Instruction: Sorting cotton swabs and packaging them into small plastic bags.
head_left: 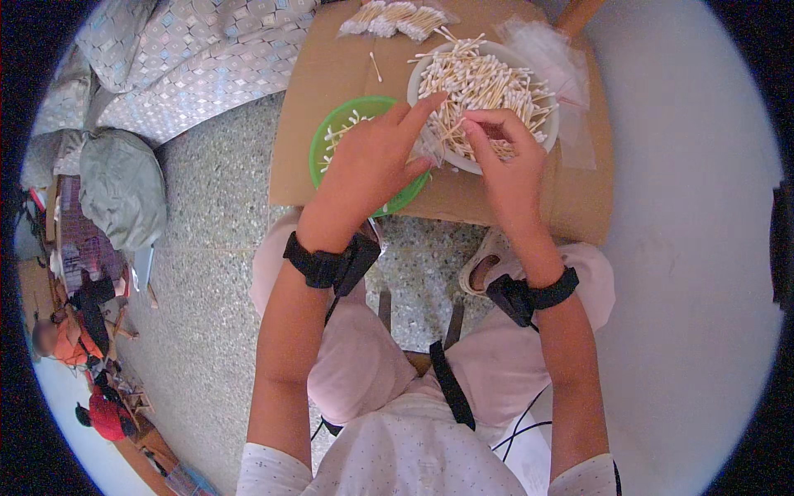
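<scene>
Swabs with pale wooden sticks and white cotton tips [475, 73] heap up in a round white bowl [466, 164], and more lie in a round green plastic bowl [404, 198] at its left, both on a worktop covered with brown cardboard [579, 194]. Judging by the pose, the step in hand is working swabs into or around a small clear plastic bag [428, 149] between the 2 hands, near the white bowl's left rim. The next move probably calls for steadying the thin film while the sticks are kept lined up.

The left hand [368, 157] reaches over the green bowl, back upward, fingers pointing to the upper right; its forefinger and thumb stand apart with the film between them, and I cannot tell how firmly the hidden fingers grip it. The right hand [514, 169] leans in from the right, its fingers curled and its thumb and forefinger tips together in a pinch; whether sticks or film lie between them, I cannot tell. Both forearms rise from the lower edge.
</scene>
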`<state>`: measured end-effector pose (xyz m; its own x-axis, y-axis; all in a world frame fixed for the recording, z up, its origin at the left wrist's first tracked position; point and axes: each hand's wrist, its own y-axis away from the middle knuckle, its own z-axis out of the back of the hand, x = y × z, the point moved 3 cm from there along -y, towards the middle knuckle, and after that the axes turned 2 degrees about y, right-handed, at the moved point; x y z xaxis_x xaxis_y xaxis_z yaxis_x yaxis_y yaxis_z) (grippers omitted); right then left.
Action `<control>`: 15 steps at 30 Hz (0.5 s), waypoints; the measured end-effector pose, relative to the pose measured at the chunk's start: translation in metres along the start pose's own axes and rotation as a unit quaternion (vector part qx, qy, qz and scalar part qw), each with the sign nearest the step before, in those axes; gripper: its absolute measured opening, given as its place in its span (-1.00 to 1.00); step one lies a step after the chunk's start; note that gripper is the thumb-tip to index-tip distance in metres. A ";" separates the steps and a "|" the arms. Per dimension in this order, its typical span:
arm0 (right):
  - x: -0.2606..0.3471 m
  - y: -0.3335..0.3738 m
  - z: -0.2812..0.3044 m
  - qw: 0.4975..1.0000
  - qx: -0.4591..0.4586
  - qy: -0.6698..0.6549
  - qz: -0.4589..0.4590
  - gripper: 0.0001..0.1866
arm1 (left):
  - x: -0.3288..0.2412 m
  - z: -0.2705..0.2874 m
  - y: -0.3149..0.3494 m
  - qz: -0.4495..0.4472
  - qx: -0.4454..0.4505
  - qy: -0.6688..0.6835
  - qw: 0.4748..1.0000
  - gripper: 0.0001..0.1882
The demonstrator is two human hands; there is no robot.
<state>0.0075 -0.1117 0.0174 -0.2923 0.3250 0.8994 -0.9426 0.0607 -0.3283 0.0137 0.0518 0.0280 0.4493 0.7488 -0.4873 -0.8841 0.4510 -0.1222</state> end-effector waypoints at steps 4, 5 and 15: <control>0.002 0.003 -0.004 1.000 -0.001 0.011 0.008 -0.89 | -0.002 0.002 0.001 0.006 0.006 -0.008 1.000 -0.20; 0.001 0.004 -0.006 1.000 0.011 0.010 0.013 -0.89 | -0.002 0.003 0.001 0.009 0.009 -0.007 1.000 -0.20; -0.003 0.006 -0.006 0.998 -0.035 0.039 0.026 -0.89 | -0.003 0.002 0.000 0.005 0.009 0.000 1.000 -0.19</control>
<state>0.0042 -0.1067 0.0107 -0.3241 0.4018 0.8565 -0.9122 0.1071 -0.3954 0.0124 0.0505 0.0311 0.4411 0.7525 -0.4891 -0.8859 0.4525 -0.1027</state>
